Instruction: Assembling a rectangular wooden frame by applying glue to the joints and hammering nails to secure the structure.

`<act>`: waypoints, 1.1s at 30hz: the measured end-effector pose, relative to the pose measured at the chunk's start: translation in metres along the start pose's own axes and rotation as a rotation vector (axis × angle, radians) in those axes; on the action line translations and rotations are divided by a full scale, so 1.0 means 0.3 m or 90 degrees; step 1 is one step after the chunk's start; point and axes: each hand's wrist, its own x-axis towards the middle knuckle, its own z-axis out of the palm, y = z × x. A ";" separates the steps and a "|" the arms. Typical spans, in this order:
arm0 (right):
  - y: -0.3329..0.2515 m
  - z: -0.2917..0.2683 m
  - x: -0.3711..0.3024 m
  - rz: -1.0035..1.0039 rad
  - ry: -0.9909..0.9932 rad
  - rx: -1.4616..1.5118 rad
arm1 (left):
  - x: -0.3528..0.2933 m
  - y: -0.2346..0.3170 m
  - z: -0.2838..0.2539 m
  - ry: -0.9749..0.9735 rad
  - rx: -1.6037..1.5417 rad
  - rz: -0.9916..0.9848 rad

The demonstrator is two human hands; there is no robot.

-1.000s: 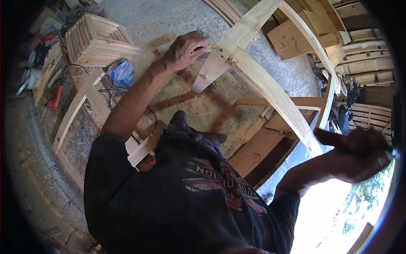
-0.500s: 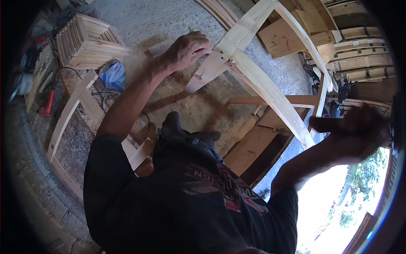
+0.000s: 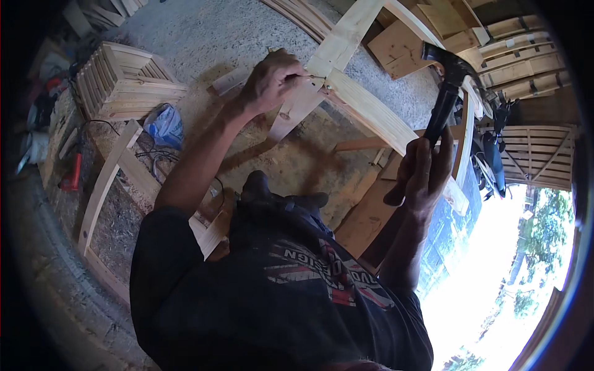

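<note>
Black-handled hammer [image 3: 441,110] is grasped in the right hand [image 3: 424,168], fingers wrapped around the grip; the butt protrudes below the fist, and the metal head points up and away from the body. Left hand [image 3: 274,81] is closed in a pinch, fingertips at the joint of the pale wooden frame [image 3: 372,112]; whether a small item is pinched cannot be determined. Frame stands ahead of the person, its curved rail passing behind the right fist in view.
</note>
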 end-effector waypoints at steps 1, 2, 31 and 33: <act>-0.009 0.001 -0.006 0.029 -0.014 0.007 | 0.009 -0.002 0.011 -0.026 0.031 0.031; -0.002 0.005 -0.020 0.061 -0.055 0.004 | 0.011 -0.001 0.021 -0.018 0.032 0.046; -0.350 -0.201 0.122 -0.146 0.267 0.090 | 0.014 -0.022 0.032 -0.110 -0.042 -0.010; -0.375 -0.255 0.108 -0.321 0.591 -0.138 | 0.014 -0.027 0.038 -0.105 -0.033 -0.008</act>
